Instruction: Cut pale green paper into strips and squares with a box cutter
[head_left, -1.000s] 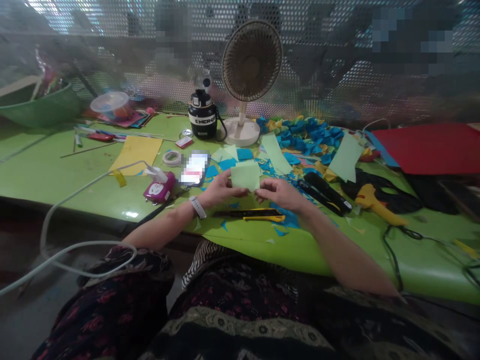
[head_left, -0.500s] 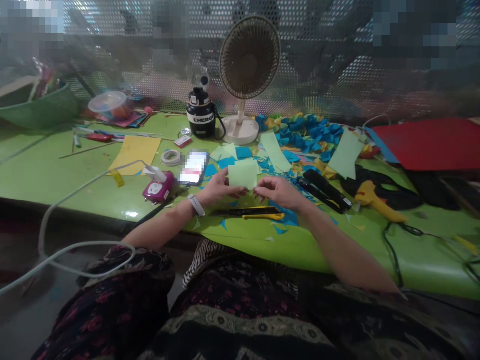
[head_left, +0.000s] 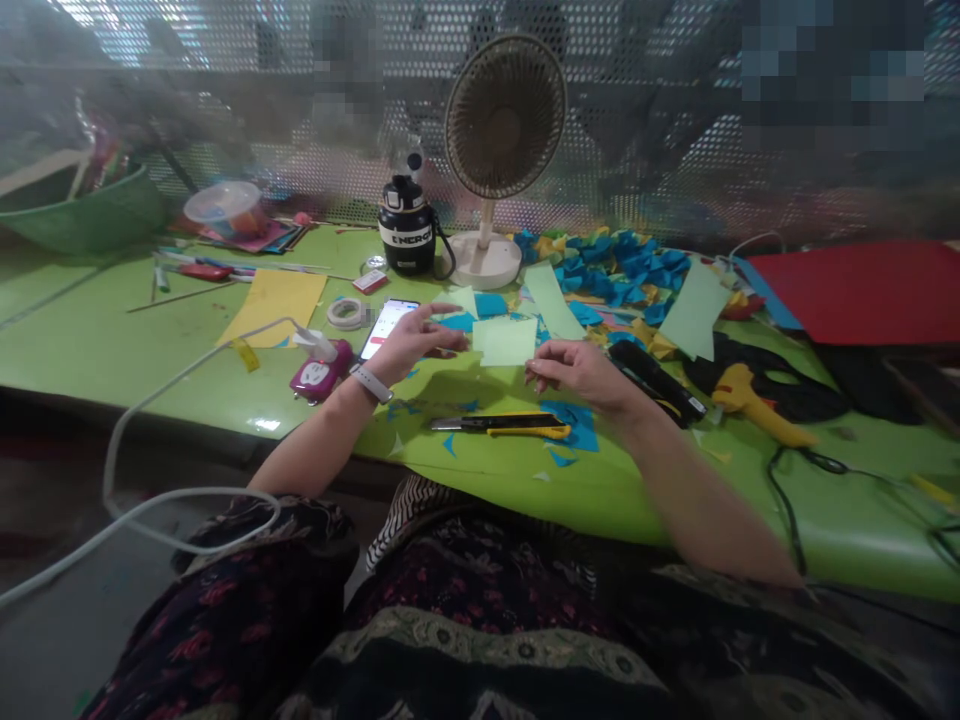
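Note:
A small light green paper [head_left: 505, 343] is held just above the table, its lower right corner between the thumb and fingers of my right hand [head_left: 574, 372]. My left hand [head_left: 412, 340] is apart from the paper, on its left, with fingers stretched out and nothing in them. Part of a lit phone [head_left: 390, 322] shows behind that hand. In front of both hands lies a yellow and black box cutter [head_left: 517, 425] with its blade out, its handle end over a blue paper piece [head_left: 585, 430]. Blue scraps are scattered around it.
Behind are a fan [head_left: 504, 120], a black bottle [head_left: 406, 230] and a heap of cut blue and yellow paper [head_left: 622, 265]. To the right lie a stapler-like black tool [head_left: 652, 380] and a yellow glue gun [head_left: 757, 405]. A purple plug adapter [head_left: 321, 375] with a white cable stands left.
My left hand has let go of the light green paper and moved left and up, fingers spreading. The paper has shifted slightly right, staying with my right hand.

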